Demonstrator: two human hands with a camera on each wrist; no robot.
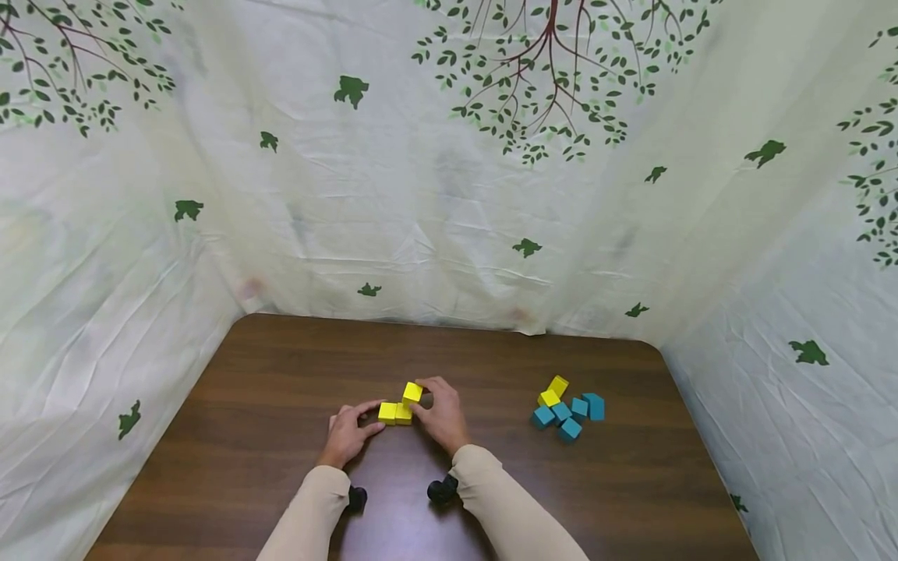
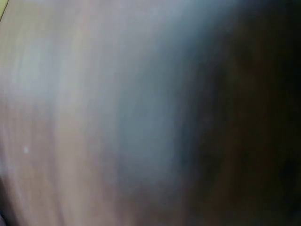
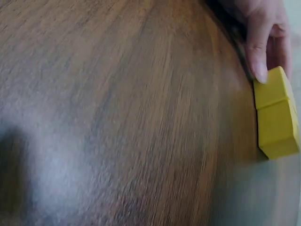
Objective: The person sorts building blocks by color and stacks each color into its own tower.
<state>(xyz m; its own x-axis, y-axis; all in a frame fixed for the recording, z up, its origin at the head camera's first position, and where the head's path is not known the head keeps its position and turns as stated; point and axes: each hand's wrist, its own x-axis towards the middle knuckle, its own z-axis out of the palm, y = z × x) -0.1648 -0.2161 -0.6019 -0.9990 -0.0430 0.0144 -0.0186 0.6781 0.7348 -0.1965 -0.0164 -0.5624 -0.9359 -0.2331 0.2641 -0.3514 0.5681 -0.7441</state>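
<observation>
Yellow cube [image 1: 412,393] (bright, plain-faced) is pinched by right grip [image 1: 443,415]; left grip [image 1: 347,433] pinches another cube [image 1: 387,414].

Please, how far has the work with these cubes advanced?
Two yellow cubes already stand side by side on the table, the left hand holding one. In hand: the right hand pinches a third yellow cube above the right one. Apparently left: two more yellow cubes and five blue cubes, grouped off to the right.

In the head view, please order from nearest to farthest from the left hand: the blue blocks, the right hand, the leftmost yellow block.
1. Leftmost yellow block: touching left hand
2. Right hand: rightward
3. Blue blocks: farther right
</observation>
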